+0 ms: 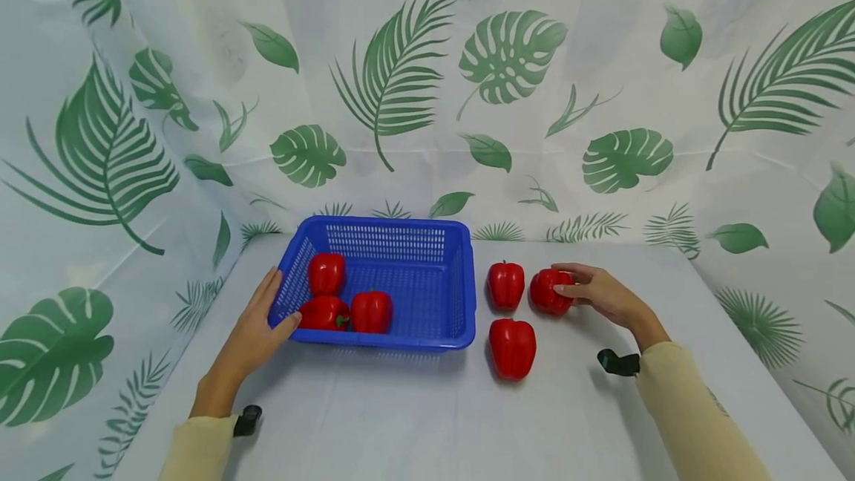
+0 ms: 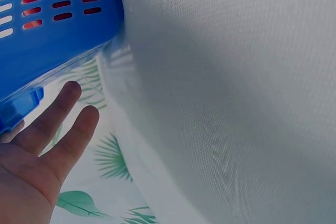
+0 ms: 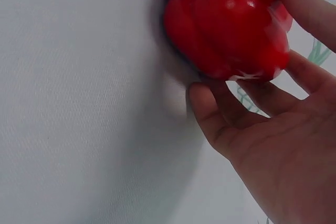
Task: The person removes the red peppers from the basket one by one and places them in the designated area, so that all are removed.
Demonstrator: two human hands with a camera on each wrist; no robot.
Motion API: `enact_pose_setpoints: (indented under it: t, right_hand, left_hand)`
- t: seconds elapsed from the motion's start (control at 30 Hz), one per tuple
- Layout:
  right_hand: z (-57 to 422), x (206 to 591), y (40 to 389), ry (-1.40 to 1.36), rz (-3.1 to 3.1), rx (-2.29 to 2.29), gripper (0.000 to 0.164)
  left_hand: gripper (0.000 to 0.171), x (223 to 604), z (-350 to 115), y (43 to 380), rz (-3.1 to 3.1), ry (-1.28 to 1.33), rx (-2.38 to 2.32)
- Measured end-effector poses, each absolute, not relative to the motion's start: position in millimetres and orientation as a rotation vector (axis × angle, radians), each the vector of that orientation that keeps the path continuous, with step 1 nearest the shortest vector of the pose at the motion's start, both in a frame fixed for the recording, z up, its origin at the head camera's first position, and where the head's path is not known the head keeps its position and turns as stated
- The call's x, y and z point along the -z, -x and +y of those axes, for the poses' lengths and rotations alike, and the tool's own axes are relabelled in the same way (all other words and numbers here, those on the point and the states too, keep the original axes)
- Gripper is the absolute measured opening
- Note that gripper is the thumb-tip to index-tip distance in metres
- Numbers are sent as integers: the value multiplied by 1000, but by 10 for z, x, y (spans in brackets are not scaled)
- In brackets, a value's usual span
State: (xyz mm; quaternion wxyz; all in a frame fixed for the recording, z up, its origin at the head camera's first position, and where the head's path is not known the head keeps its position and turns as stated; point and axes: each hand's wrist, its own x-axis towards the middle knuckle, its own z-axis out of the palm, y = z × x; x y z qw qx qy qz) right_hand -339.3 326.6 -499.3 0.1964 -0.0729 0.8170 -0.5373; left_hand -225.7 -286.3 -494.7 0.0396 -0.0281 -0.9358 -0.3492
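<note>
My left hand [image 1: 250,336] rests at the left end of a blue plastic basket [image 1: 410,338], its thumb over the front corner of the rim. In the left wrist view, fingers [image 2: 71,140] extend spread and straight beside the basket wall [image 2: 79,30]. My right hand [image 1: 609,297] holds a glossy red bell pepper [image 1: 549,295] on the table, thumb on its near side. The right wrist view shows that pepper [image 3: 231,24] between thumb and fingers [image 3: 205,100], partly curled. Two more bell peppers, one behind [image 1: 505,286] and one nearer [image 1: 512,349], stand between basket and right hand.
Inside the basket's left half are three red bell peppers: one at the back [image 1: 326,274], one lying in the corner [image 1: 323,313] and one upright [image 1: 371,311]. White leaf-printed cloth [image 1: 414,95] encloses the white table [image 1: 401,421] behind and at both sides.
</note>
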Motion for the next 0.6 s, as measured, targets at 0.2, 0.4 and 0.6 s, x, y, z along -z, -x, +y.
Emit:
enact_pose_setpoints:
  t: [0.2, 0.4, 0.6]
  right_hand:
    - [3266, 5005, 3393, 227, 2267, 1551, 77]
    - [3288, 5014, 3426, 267, 2314, 1546, 75]
    - [3247, 4909, 3447, 282, 2319, 1617, 73]
  left_hand:
    - [92, 4936, -2854, 2275, -2870, 93, 1059]
    - [92, 4931, -2853, 2277, -2867, 99, 1062]
    - [92, 4949, -2868, 2259, -2863, 98, 1071]
